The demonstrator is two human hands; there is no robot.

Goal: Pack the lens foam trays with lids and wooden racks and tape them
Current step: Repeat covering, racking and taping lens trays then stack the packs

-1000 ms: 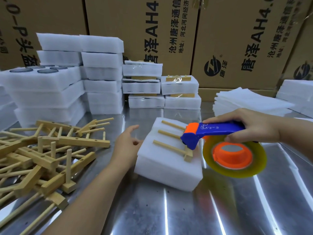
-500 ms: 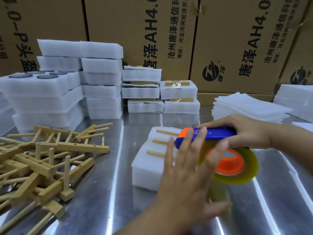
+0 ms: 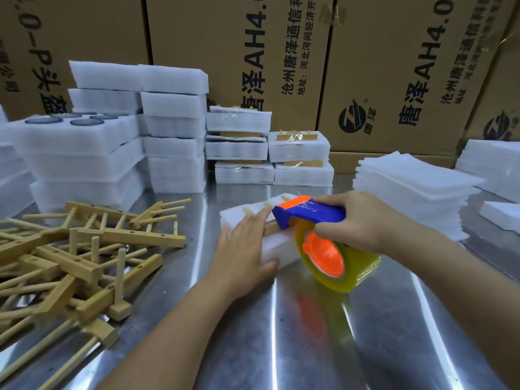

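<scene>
Two bare arms are in view, and no clothing reaches them within the picture. The left hand is seen from its back: a broad, smooth surface with faintly marked knuckles, four slender fingers and a thumb, the tips slightly blurred. Behind the fingers, past the wrist, the left forearm is uncovered down to the lower edge, smooth and evenly rounded. The right hand shows its back and thumb side, with low knuckle ridges just behind the fingers. The right forearm is likewise bare out to the right edge; whether a sleeve begins higher up cannot be told.
</scene>
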